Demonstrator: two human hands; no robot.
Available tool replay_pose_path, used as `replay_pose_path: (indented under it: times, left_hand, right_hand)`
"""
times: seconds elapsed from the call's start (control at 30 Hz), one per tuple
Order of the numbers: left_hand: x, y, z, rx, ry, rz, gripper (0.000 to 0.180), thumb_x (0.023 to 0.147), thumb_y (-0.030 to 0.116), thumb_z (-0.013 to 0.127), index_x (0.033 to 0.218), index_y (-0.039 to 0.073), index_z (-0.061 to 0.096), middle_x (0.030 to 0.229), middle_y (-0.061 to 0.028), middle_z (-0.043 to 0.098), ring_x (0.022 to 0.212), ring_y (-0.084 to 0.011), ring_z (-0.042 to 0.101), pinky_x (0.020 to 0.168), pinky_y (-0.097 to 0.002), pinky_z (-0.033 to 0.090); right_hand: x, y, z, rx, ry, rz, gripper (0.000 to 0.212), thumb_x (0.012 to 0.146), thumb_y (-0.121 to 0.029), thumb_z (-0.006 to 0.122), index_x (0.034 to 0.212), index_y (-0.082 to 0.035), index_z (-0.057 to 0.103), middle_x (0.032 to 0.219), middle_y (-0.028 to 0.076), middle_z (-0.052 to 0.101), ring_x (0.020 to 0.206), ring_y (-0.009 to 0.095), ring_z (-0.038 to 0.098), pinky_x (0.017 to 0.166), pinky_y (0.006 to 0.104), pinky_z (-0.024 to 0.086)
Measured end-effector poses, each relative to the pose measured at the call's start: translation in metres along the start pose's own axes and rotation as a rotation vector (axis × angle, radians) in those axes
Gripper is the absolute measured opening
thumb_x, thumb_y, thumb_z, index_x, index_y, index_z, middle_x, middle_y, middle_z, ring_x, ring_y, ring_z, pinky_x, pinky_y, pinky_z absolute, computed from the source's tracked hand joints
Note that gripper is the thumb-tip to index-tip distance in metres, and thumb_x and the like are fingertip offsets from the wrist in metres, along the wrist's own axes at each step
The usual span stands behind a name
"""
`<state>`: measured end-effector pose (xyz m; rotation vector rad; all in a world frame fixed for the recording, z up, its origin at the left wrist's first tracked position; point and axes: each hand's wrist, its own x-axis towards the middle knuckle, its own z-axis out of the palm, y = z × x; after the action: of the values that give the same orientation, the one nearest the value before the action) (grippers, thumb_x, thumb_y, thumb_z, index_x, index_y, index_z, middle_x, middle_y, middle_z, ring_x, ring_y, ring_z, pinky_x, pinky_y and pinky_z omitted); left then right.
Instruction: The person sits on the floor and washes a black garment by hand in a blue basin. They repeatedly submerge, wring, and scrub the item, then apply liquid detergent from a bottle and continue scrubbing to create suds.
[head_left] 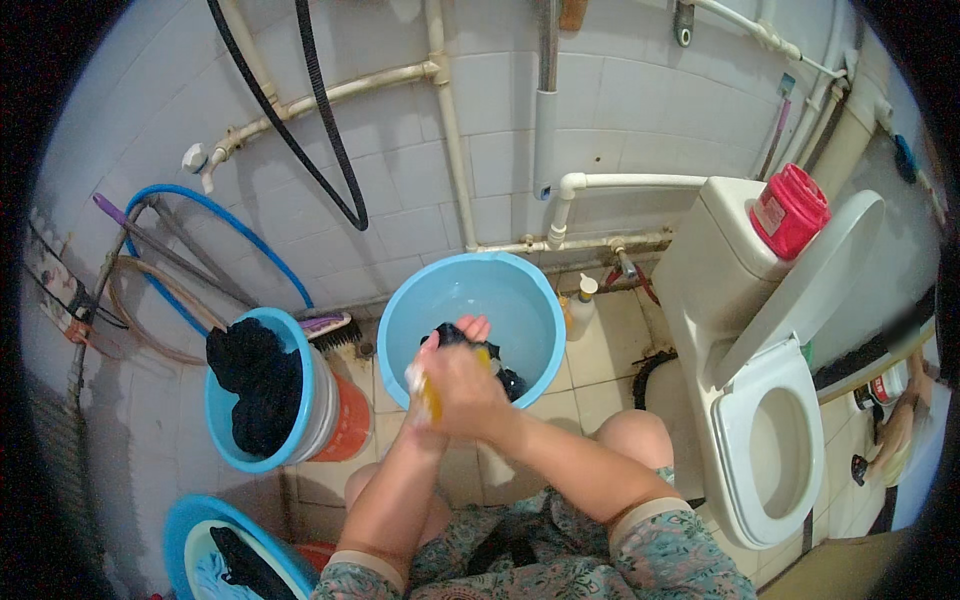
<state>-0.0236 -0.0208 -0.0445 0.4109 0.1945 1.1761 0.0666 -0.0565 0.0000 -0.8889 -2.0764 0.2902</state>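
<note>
Together over the near rim of the round blue basin (pixel 430 290), the right hand (pixel 466 388) presses onto the left hand (pixel 428 358) around a yellow item (pixel 431 398), blur hiding their exact grip; black cloth (pixel 512 384) lies inside. Leftward, floor tiles (pixel 388 430) separate a blue tub (pixel 287 333) heaped with black clothing (pixel 262 400); farther, a labelled red jar (pixel 792 212) tops the toilet cistern (pixel 715 235).

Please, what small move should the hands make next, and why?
Perhaps rub the yellow item along the dark cloth: both are at the hands, over the blue basin, with something white, possibly foam, beside the yellow item.
</note>
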Motion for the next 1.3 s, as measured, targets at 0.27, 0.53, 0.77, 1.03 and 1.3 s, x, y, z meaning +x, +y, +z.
replay_pose_path:
  times: [0.27, 0.53, 0.77, 1.03, 1.3]
  left_hand:
    - [-0.007, 0.005, 0.027, -0.185, 0.133, 0.093, 0.039, 0.092, 0.024, 0.034, 0.121, 0.001, 0.042, 0.123, -0.0149, 0.048, 0.114, -0.0305, 0.045, 0.101, -0.0444, 0.03]
    - [0.0, 0.022, 0.013, -0.133, 0.214, 0.181, 0.043, 0.091, 0.028, 0.03, 0.121, -0.001, 0.043, 0.122, -0.0156, 0.049, 0.115, -0.0289, 0.043, 0.102, -0.0424, 0.028]
    - [-0.003, 0.029, 0.025, -0.216, 0.299, 0.192, 0.039, 0.092, 0.027, 0.032, 0.117, 0.0, 0.045, 0.12, -0.0154, 0.049, 0.113, -0.0287, 0.044, 0.099, -0.0417, 0.03]
    - [0.008, 0.025, 0.009, -0.234, 0.246, 0.188, 0.039, 0.092, 0.025, 0.031, 0.115, -0.002, 0.047, 0.119, -0.0162, 0.05, 0.112, -0.0292, 0.044, 0.098, -0.0409, 0.032]
    - [0.011, 0.017, 0.012, -0.237, 0.299, 0.159, 0.038, 0.091, 0.025, 0.034, 0.118, 0.0, 0.046, 0.119, -0.015, 0.05, 0.11, -0.0285, 0.046, 0.097, -0.0407, 0.035]
  right_hand:
    - [0.011, 0.096, 0.008, 1.043, 0.542, 0.982, 0.045, 0.085, -0.041, 0.054, 0.108, -0.002, 0.048, 0.102, 0.013, 0.05, 0.096, 0.028, 0.05, 0.078, 0.04, 0.043]
    - [0.008, 0.125, -0.042, 1.658, 0.704, 1.024, 0.038, 0.08, -0.023, 0.064, 0.11, -0.01, 0.046, 0.1, 0.009, 0.051, 0.093, 0.024, 0.052, 0.085, 0.0411, 0.044]
    - [0.079, 0.071, -0.234, 0.754, 0.638, 0.523, 0.046, 0.079, -0.017, 0.063, 0.118, -0.008, 0.042, 0.097, 0.006, 0.052, 0.09, 0.017, 0.052, 0.078, 0.0337, 0.045]
    - [0.095, 0.107, -0.447, -0.1, 0.89, 0.376, 0.057, 0.072, -0.015, 0.069, 0.122, -0.006, 0.042, 0.098, 0.008, 0.057, 0.082, 0.016, 0.056, 0.068, 0.0291, 0.047]
    - [0.061, 0.172, -0.491, -0.222, 0.851, 0.639, 0.057, 0.069, -0.017, 0.073, 0.117, -0.004, 0.045, 0.096, 0.008, 0.057, 0.086, 0.017, 0.055, 0.073, 0.0303, 0.045]
